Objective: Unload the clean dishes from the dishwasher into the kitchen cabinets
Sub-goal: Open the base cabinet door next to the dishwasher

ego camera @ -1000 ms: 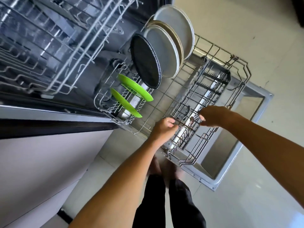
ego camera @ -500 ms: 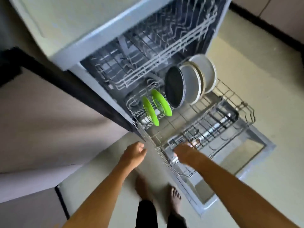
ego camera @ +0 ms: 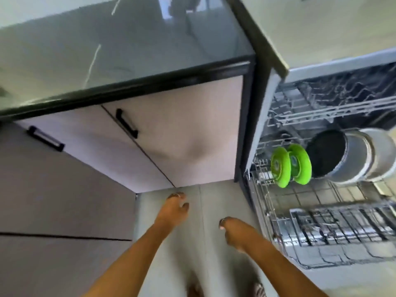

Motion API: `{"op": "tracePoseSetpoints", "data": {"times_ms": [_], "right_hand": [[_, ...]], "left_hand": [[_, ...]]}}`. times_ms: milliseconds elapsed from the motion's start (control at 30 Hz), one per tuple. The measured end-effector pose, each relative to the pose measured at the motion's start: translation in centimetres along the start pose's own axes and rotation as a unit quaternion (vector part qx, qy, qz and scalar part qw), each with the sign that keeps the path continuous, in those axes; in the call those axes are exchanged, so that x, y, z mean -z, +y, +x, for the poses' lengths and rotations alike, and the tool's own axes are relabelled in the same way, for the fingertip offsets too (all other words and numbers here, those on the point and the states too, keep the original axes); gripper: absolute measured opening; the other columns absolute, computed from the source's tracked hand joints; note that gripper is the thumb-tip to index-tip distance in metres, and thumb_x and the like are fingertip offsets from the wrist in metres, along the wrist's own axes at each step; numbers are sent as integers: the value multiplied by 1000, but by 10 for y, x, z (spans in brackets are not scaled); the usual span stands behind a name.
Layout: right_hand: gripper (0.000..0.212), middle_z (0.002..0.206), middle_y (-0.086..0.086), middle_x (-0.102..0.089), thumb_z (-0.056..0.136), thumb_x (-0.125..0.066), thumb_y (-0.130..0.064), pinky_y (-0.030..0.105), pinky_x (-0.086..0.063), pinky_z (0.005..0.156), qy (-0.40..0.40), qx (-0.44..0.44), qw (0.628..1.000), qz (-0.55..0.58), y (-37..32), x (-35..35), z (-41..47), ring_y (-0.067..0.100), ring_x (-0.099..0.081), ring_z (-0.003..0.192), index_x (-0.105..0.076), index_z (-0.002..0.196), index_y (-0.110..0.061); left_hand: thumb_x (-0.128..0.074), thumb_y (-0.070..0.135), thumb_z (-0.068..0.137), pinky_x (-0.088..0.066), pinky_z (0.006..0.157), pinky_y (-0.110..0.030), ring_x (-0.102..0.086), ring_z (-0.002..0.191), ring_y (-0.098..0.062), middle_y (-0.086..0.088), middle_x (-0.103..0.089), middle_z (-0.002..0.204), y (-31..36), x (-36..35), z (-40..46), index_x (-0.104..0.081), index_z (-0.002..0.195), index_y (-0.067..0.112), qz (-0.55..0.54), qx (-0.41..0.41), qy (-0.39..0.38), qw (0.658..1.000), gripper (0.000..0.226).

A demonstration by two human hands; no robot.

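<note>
The dishwasher stands open at the right with its lower rack (ego camera: 276, 213) pulled out. Two green plates (ego camera: 280, 167) stand on edge at the rack's back left. Beside them stand a dark round plate (ego camera: 325, 153) and several grey and white plates (ego camera: 360, 159). A dark cutlery basket (ego camera: 338, 226) sits at the rack's front. My left hand (ego camera: 173, 209) hangs over the floor in front of the cabinet, fingers loosely curled, holding nothing I can see. My right hand (ego camera: 233, 231) hangs just left of the rack, also loosely curled and apart from it.
Lower cabinet doors (ego camera: 182, 136) with black handles (ego camera: 126, 123) are shut, left of the dishwasher, under a glossy grey countertop (ego camera: 128, 50). The upper rack (ego camera: 334, 108) sits inside the machine. Grey floor tiles (ego camera: 203, 211) lie under my hands; my feet show at the bottom edge.
Both hands have left the cutlery basket and drawn back to the left over the floor. My view has swung left and up, bringing the cabinet and countertop in.
</note>
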State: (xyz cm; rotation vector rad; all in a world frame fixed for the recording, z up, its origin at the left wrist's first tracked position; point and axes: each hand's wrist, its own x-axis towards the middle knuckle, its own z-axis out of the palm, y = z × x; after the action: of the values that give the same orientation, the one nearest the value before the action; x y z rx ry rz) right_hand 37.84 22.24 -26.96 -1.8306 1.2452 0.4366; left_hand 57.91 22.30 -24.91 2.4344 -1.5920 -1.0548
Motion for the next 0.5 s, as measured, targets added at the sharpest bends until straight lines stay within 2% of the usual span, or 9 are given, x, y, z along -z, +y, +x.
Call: {"op": "tracePoseSetpoints", "data": {"times_ms": [33, 133, 233, 367, 500], "right_hand": [[50, 138, 10, -48, 88, -40, 4, 29, -43, 99, 4, 8, 1000, -2, -15, 4, 2, 27, -52, 121, -46, 135, -13], [52, 143, 10, -44, 90, -39, -1, 30, -43, 101, 50, 39, 998, -19, -67, 24, 8, 28, -50, 123, -41, 140, -16], [50, 148, 10, -38, 93, -40, -7, 34, -37, 107, 103, 103, 989, -5, -117, 57, 21, 29, -44, 130, -36, 142, -13], [57, 151, 13, -33, 93, -46, -10, 30, -28, 113, 170, 160, 970, 66, -166, 84, 43, 27, -35, 137, -27, 147, -9], [71, 157, 9, -22, 93, -54, -16, 26, -23, 113, 175, 181, 959, 131, -198, 91, 56, 24, -26, 143, -14, 151, -11]], "left_hand": [[-51, 12, 93, -42, 77, -22, -58, 109, -33, -16, -61, 110, -9, 14, -1, -61, 109, 3, -34, 15, 24, 999, 21], [-54, 15, 94, -43, 94, -32, -56, 115, -32, -18, -57, 127, -38, 74, -16, -52, 128, 1, -112, 37, 110, 987, 37], [-55, 20, 94, -45, 98, -39, -54, 117, -30, -16, -53, 132, -52, 129, -24, -46, 133, 4, -158, 22, 163, 974, 43], [-55, 23, 94, -37, 102, -35, -46, 126, -28, -12, -47, 139, -58, 164, -25, -40, 139, 5, -160, -9, 220, 962, 51], [-54, 26, 95, -34, 103, -30, -39, 133, -21, -4, -41, 145, -61, 176, -24, -32, 144, 11, -199, -40, 231, 952, 56]]}}
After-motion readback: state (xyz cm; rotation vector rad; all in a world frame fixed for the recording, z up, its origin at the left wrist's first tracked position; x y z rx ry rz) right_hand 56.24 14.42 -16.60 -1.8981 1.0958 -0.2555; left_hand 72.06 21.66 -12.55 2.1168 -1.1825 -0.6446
